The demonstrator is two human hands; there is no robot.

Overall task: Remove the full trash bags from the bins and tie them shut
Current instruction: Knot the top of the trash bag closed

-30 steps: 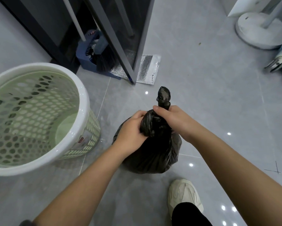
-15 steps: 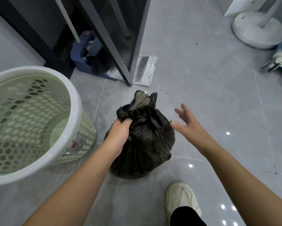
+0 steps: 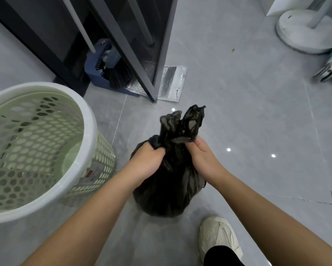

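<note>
A full black trash bag stands on the grey tiled floor in front of me. Its gathered top splits into two upright ends above my fingers. My left hand grips the bag's neck on the left side. My right hand pinches the neck on the right, just under the right end. A pale green perforated bin with a white rim stands to the left, with no bag inside it.
My shoe is on the floor right below the bag. A dark glass door frame rises ahead, with a blue dustpan and brush and a silver foil pouch at its foot. A white round stand base sits far right.
My right hand, which had let go and hovered open to the right, has come back and taken hold of the bag's neck. The bag's top now stands as two separate ends.
</note>
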